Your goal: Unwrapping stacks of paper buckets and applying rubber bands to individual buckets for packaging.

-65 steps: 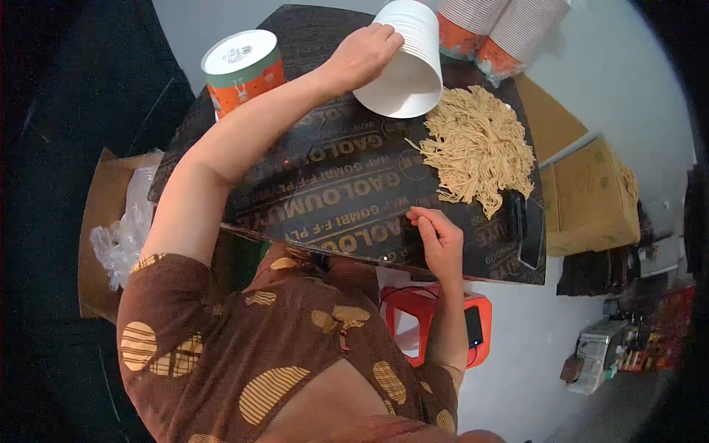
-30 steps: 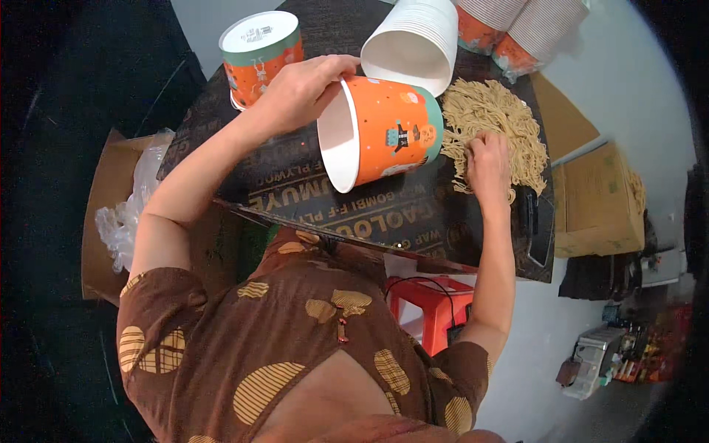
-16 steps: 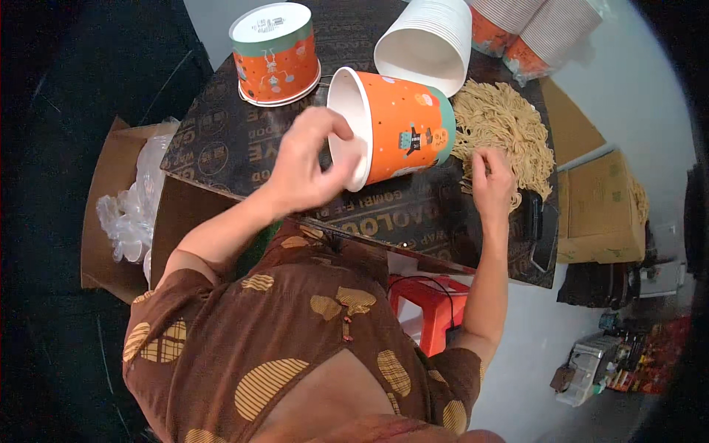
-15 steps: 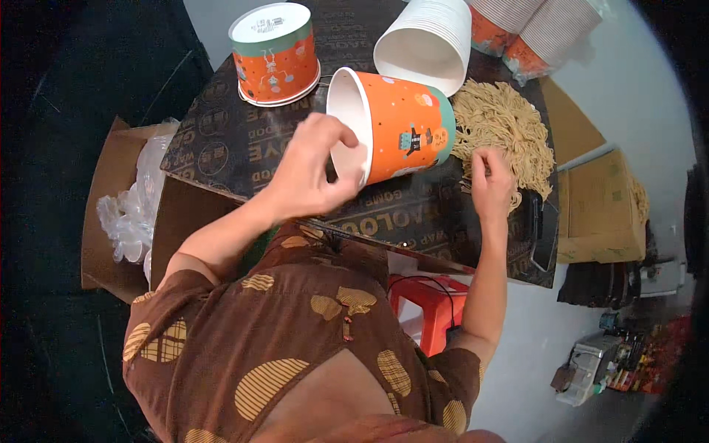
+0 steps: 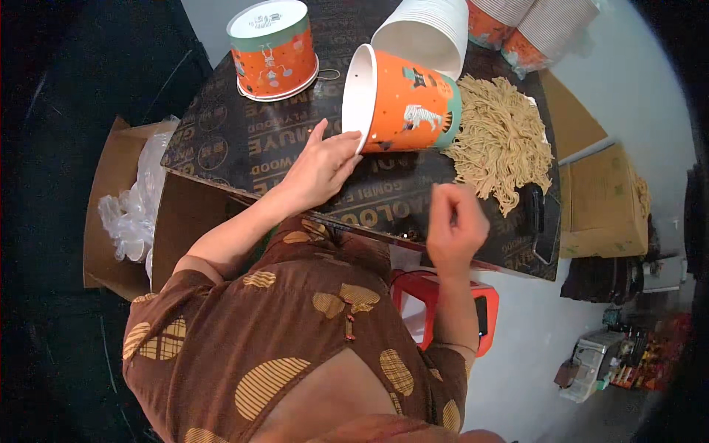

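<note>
An orange paper bucket (image 5: 410, 103) with a green base band lies on its side, its white mouth facing left. My left hand (image 5: 319, 171) is at the lower edge of that mouth, fingertips closed against the rim. My right hand (image 5: 458, 225) hovers over the near table edge with finger and thumb curled together; whatever they may hold is too small to make out. Beyond it lies a loose pile of tan cords (image 5: 506, 136). Another orange bucket (image 5: 273, 63) stands upside down at the far left, a thin pale cord loop beside its rim.
White nested buckets (image 5: 425, 40) lie behind the bucket at my left hand. More stacked buckets (image 5: 550, 33) are at the far right. The dark printed table (image 5: 221, 148) has an open carton (image 5: 111, 199) with clear plastic at its left. A red stool (image 5: 484, 317) stands below.
My left hand has shifted from inside the bucket's mouth to its lower rim. The bucket has rolled, showing other printed figures. My right hand has come nearer and leftward, away from the cords.
</note>
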Demonstrator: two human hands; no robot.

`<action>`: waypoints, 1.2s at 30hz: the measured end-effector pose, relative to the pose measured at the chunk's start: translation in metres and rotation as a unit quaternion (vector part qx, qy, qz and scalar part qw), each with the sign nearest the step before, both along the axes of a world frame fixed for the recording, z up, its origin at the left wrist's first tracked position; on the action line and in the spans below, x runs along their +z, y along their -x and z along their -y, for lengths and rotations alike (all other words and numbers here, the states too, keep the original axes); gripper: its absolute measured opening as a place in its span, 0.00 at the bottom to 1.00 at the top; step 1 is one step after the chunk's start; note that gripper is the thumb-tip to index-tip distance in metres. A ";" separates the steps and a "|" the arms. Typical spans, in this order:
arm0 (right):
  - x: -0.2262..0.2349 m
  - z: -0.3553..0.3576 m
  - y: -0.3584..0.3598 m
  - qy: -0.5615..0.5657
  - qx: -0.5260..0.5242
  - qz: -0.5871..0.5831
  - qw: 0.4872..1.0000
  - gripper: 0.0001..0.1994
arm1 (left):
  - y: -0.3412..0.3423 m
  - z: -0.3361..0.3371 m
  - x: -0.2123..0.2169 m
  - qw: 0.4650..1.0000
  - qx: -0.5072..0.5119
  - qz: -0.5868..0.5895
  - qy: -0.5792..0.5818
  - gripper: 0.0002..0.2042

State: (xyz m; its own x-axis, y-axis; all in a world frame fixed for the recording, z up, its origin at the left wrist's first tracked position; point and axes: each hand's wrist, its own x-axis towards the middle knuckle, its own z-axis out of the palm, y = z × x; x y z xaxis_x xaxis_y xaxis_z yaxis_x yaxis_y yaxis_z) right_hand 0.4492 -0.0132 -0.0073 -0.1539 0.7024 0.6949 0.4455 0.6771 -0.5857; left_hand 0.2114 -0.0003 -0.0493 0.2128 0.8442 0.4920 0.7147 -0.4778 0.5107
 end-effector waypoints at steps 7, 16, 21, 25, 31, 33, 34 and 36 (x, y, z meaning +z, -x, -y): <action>0.008 -0.017 0.020 -0.003 0.058 -0.007 0.998 0.05 | -0.022 -0.004 0.025 0.997 -0.028 0.019 0.068 0.13; 0.000 -0.030 0.030 -0.004 0.041 0.031 0.999 0.05 | -0.030 -0.001 0.017 1.000 -0.022 0.002 -0.007 0.08; -0.007 -0.025 0.033 0.054 0.055 -0.036 0.996 0.09 | -0.034 -0.003 0.010 1.000 -0.017 -0.007 -0.023 0.12; -0.012 -0.024 0.032 0.063 0.034 -0.056 0.996 0.12 | -0.038 -0.004 0.009 1.000 -0.016 -0.006 -0.008 0.15; -0.012 -0.023 0.031 0.053 0.015 -0.046 0.997 0.12 | -0.039 -0.003 0.008 1.000 -0.016 -0.014 -0.011 0.15; -0.012 -0.022 0.031 0.048 0.008 -0.045 0.998 0.12 | -0.042 -0.002 0.010 0.999 -0.014 -0.015 -0.033 0.12; -0.012 -0.022 0.030 0.047 0.005 -0.041 0.998 0.12 | -0.042 -0.002 0.011 0.998 -0.012 -0.017 -0.057 0.10; -0.014 -0.022 0.030 0.046 0.002 -0.036 0.998 0.13 | -0.043 -0.002 0.009 0.998 -0.012 -0.015 -0.061 0.10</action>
